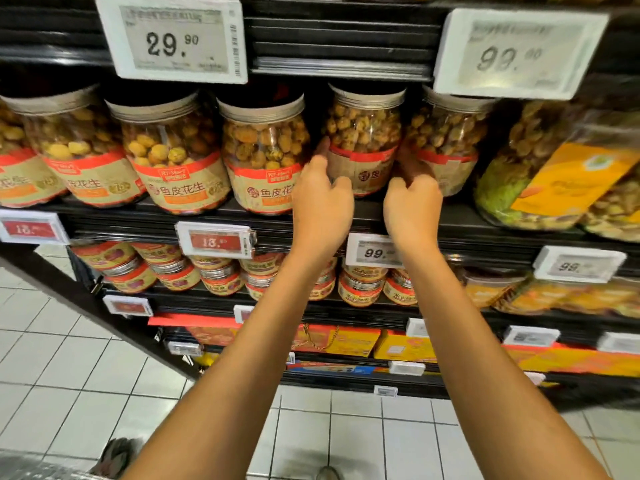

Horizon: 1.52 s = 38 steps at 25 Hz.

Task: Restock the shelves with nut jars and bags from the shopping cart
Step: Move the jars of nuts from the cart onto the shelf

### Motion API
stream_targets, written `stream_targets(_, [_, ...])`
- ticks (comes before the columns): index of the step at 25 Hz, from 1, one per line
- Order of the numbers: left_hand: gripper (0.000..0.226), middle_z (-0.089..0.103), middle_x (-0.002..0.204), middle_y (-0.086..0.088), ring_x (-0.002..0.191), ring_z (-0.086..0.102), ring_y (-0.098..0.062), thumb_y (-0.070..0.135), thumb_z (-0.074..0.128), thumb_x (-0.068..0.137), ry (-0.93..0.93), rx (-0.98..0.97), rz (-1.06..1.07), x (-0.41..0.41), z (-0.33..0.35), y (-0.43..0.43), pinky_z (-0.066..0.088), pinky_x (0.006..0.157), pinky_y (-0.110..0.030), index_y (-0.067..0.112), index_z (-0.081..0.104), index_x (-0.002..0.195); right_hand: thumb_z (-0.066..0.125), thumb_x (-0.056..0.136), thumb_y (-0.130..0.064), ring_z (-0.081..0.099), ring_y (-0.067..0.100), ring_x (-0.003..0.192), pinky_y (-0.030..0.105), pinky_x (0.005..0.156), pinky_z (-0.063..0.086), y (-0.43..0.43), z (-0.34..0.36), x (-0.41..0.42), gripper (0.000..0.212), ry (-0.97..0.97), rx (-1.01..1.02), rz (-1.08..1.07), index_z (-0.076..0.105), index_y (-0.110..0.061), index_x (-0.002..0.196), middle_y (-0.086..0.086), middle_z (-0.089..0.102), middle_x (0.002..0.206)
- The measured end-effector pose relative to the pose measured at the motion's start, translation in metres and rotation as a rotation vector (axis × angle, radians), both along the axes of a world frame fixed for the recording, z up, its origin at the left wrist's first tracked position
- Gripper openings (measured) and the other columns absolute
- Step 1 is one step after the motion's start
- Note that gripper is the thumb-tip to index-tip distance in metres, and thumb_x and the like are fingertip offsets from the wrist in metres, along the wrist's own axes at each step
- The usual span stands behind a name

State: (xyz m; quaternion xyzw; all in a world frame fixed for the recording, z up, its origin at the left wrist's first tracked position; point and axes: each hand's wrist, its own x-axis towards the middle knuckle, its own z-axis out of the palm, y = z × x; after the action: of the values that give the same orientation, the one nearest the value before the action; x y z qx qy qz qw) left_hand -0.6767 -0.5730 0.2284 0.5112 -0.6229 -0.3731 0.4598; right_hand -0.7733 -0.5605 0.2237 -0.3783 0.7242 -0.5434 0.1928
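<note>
While the person reached up, the left hand (322, 199) and right hand (412, 202) clasped opposite sides of an upright nut jar (363, 133) standing between them on the shelf (138, 216), its long axis vertical, neither hand nearer, so seating it probably meant pushing straight back.

Six big nut jars (169, 150) stand in the row. Five are on their own and one nut jar (363, 136) sits between two hands, the left hand (322, 199) and the right hand (412, 202). The leftmost is cut off at the edge. Right of them I count at least two clear bags (554, 168). Two large price tags (173, 36) hang above, and four smaller price tags (214, 240) line the rail below — two red, two white. The tins (362, 289) underneath sit stacked two high; their number I can't tell.
</note>
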Motion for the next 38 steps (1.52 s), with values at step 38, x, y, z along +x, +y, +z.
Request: stream_targets(38, [0.039,0.062,0.118,-0.002,0.108,0.059,-0.002,0.008,0.046,0.081,0.273,-0.053,-0.089,-0.01,-0.023,0.068,0.044,0.095,-0.018,0.024,0.057,0.115,0.035,0.09,0.001,0.052,0.015,0.117,0.036,0.106,0.041,0.057,-0.009,-0.065,0.043,0.003,-0.155,0.037,0.051,-0.009,0.129,0.006,0.051,0.132])
